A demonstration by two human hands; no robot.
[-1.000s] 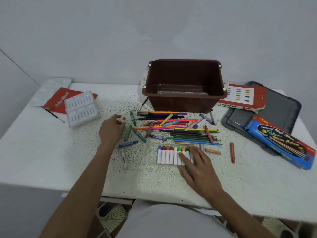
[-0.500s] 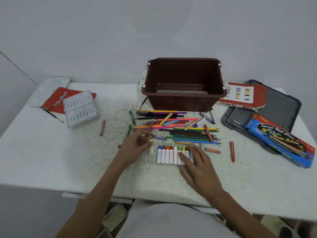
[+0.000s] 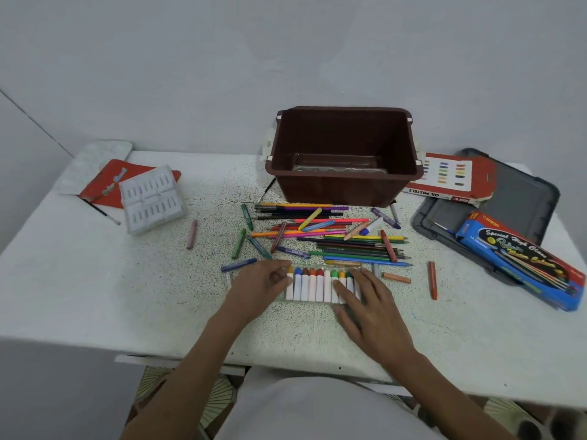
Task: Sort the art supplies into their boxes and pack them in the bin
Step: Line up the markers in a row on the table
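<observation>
A clear tray (image 3: 313,285) holds a row of white-bodied crayons with coloured tips, just in front of me. My left hand (image 3: 262,282) pinches an orange-tipped crayon (image 3: 289,276) at the tray's left end. My right hand (image 3: 368,301) lies flat with straight fingers on the tray's right end. Behind the tray lies a pile of coloured pencils and crayons (image 3: 333,239). The brown bin (image 3: 343,188) stands at the back centre with a flat case inside.
A blue pencil box (image 3: 521,258) and an oil pastels box (image 3: 451,179) rest on a grey lid (image 3: 521,198) at right. A white plastic insert (image 3: 152,198) and red packet (image 3: 104,182) sit at left. Loose crayons: pink (image 3: 191,234), red (image 3: 432,280), blue (image 3: 238,265).
My left hand came from the left side of the table with the orange-tipped crayon and brought it to the tray's left end. A pink crayon now lies uncovered at left. My right hand stayed put.
</observation>
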